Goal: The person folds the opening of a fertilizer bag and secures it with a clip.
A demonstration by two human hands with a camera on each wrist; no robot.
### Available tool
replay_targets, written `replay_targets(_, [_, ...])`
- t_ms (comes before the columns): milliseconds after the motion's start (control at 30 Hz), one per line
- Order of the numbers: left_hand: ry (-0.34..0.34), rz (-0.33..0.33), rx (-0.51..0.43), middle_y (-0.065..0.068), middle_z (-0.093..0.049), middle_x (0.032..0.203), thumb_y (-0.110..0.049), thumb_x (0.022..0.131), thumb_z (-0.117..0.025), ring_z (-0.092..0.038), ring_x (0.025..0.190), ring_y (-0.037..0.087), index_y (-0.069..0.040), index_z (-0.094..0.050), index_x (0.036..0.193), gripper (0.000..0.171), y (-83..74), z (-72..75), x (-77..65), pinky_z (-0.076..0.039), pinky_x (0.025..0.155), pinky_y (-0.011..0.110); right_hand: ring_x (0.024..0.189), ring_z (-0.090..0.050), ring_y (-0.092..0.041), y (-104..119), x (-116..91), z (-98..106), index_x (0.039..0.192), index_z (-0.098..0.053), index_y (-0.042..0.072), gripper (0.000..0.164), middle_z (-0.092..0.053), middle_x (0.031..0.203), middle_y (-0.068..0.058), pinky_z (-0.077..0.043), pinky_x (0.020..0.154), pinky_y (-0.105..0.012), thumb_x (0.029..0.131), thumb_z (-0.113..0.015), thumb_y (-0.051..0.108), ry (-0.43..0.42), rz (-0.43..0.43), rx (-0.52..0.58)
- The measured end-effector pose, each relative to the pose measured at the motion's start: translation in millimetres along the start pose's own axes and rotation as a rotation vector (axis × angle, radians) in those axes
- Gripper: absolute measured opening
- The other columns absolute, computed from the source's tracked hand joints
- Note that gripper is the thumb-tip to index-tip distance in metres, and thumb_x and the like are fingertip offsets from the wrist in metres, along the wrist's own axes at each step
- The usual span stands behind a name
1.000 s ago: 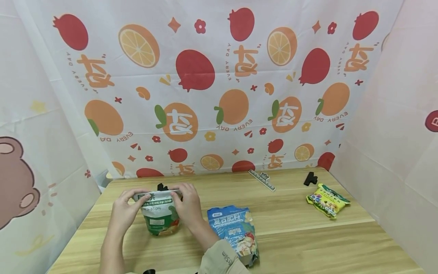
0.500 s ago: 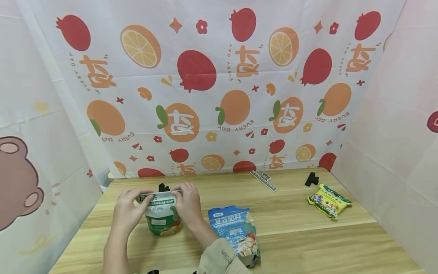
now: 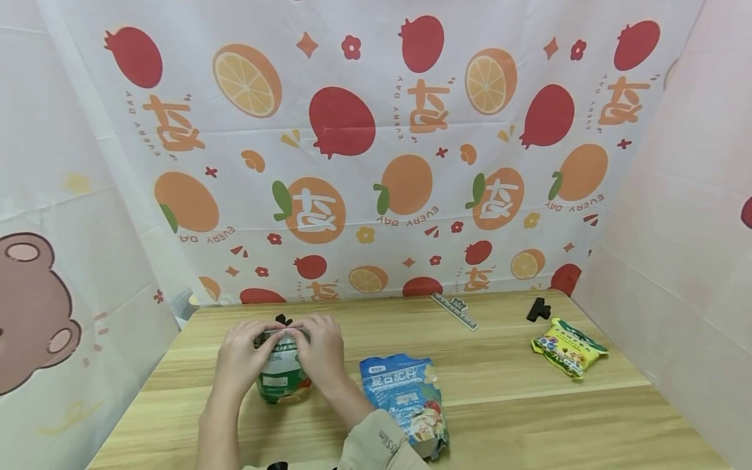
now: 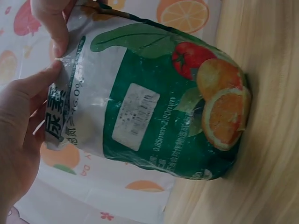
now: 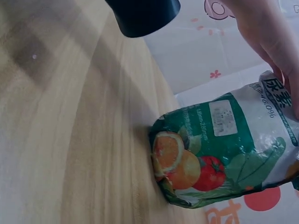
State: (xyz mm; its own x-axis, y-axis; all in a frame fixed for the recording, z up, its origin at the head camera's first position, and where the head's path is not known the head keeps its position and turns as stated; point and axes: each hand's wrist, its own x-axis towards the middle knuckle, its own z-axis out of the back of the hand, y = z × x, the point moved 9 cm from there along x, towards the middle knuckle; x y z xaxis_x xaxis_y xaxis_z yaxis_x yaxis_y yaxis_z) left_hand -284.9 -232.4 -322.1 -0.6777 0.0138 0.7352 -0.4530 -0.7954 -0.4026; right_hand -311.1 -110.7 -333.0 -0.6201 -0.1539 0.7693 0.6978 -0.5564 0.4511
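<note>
A green and white plastic fertilizer bag (image 3: 282, 378) stands upright on the wooden table, printed with oranges and a tomato (image 4: 192, 58). My left hand (image 3: 243, 356) pinches its top edge between thumb and fingers, near the large black characters (image 4: 56, 109). My right hand (image 3: 320, 349) pinches the same edge from the other side. In the head view the two thumbs meet close together over the top, hiding part of the print. The right wrist view shows the bag's front (image 5: 224, 144) and the left hand (image 5: 275, 42) at its mouth.
A black clip (image 3: 284, 320) shows just behind the bag. Right of my right forearm lies a blue bag (image 3: 405, 405). Farther right are a yellow and green packet (image 3: 568, 349) and another black clip (image 3: 538, 309). A white clip with piano-key print (image 3: 454, 310) lies near the back edge.
My left hand has slid right along the top edge toward my right hand, drawing the thumbs together. The right hand stays about where it was, still pinching the bag.
</note>
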Motion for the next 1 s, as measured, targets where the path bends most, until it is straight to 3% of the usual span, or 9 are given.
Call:
replay_targets(267, [-0.09,-0.004,-0.003,0.009,-0.065,0.076,0.003,0.069,-0.077,-0.053,0.076,0.023,-0.003,-0.068,0.079,0.014,-0.7,0.8,-4.2,-0.036,0.069,0.036,0.077,-0.053,-0.007,1.0,-2.6,3.3,0.08,-0.071,0.014,0.007,-0.063,0.081,0.008,-0.04,0.072,-0.018,0.081,-0.068,0.02,-0.058,-0.002,0.007])
replay_targets(467, [-0.07,-0.005,0.011,0.009,-0.066,0.077,0.001,0.07,-0.076,-0.054,0.076,0.023,-0.004,-0.069,0.081,0.014,-2.8,1.4,-3.2,-0.038,0.071,0.039,0.077,-0.051,-0.008,0.6,-5.0,1.6,0.082,-0.068,0.014,0.008,-0.061,0.081,0.008,-0.04,0.073,-0.019,0.083,-0.066,0.022,-0.057,0.013,-0.002])
replay_targets(733, [0.007,0.0,0.092,0.012,-0.067,0.086,-0.007,0.072,-0.077,-0.06,0.085,0.033,-0.006,-0.07,0.088,0.018,-0.5,9.4,-1.4,-0.046,0.073,0.051,0.087,-0.053,-0.008,-15.0,-11.5,0.3,0.101,-0.06,0.009,0.014,-0.058,0.094,0.002,-0.046,0.073,-0.017,0.089,-0.061,0.015,-0.041,-0.103,0.251])
replay_targets(900, [0.02,0.074,0.027,0.014,-0.066,0.091,-0.005,0.076,-0.074,-0.057,0.09,0.034,-0.004,-0.07,0.093,0.017,13.7,11.8,-4.8,-0.039,0.082,0.053,0.092,-0.052,-0.008,-24.8,-17.2,-0.7,0.105,-0.057,0.008,0.012,-0.057,0.101,0.002,-0.046,0.079,-0.024,0.094,-0.052,0.009,-0.04,-0.214,0.365])
replay_targets(1000, [0.004,0.123,-0.021,0.014,-0.065,0.092,-0.003,0.078,-0.072,-0.055,0.09,0.028,-0.003,-0.069,0.095,0.017,22.9,12.5,-7.0,-0.04,0.082,0.049,0.096,-0.051,-0.009,-31.4,-20.6,-2.6,0.104,-0.056,0.01,0.012,-0.055,0.103,0.005,-0.045,0.084,-0.029,0.096,-0.047,0.009,-0.043,-0.285,0.442])
